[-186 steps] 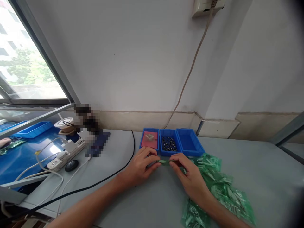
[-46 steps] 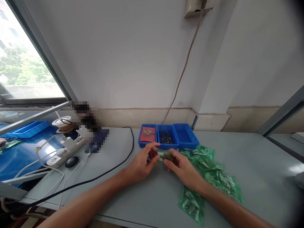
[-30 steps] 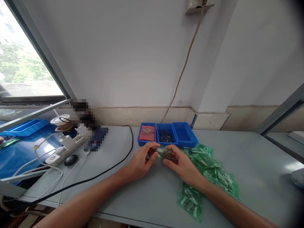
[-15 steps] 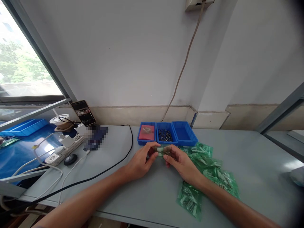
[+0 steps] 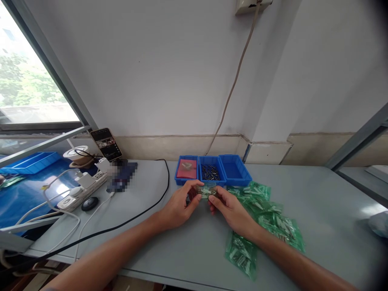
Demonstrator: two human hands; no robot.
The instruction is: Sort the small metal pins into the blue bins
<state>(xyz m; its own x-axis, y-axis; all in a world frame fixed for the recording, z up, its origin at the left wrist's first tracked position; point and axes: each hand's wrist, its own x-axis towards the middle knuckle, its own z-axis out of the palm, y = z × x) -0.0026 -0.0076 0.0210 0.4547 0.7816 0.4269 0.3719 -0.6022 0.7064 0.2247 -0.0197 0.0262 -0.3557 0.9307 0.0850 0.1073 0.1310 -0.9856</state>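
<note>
My left hand (image 5: 181, 203) and my right hand (image 5: 229, 208) hold a small clear green bag (image 5: 207, 190) between them, pinching its two ends above the grey table. Small pieces show inside it, too small to make out. Just behind my hands stand three blue bins: the left bin (image 5: 176, 176) holds something red with a small clear item on it, the middle bin (image 5: 223, 178) holds many dark metal pieces, and nothing shows in the right bin (image 5: 236, 170). Several filled green bags (image 5: 273, 218) lie beside and beyond my right forearm.
A black cable (image 5: 142, 212) crosses the table (image 5: 169, 250) on the left. Beyond it are a black mouse (image 5: 90, 204), a power strip (image 5: 72, 201), a lidded cup (image 5: 79, 155) and a propped phone (image 5: 106, 144). Metal frame bars slant at both sides.
The small bag between my fingers has tilted and spread slightly, so more of its face shows. My right hand has shifted a little to the left.
</note>
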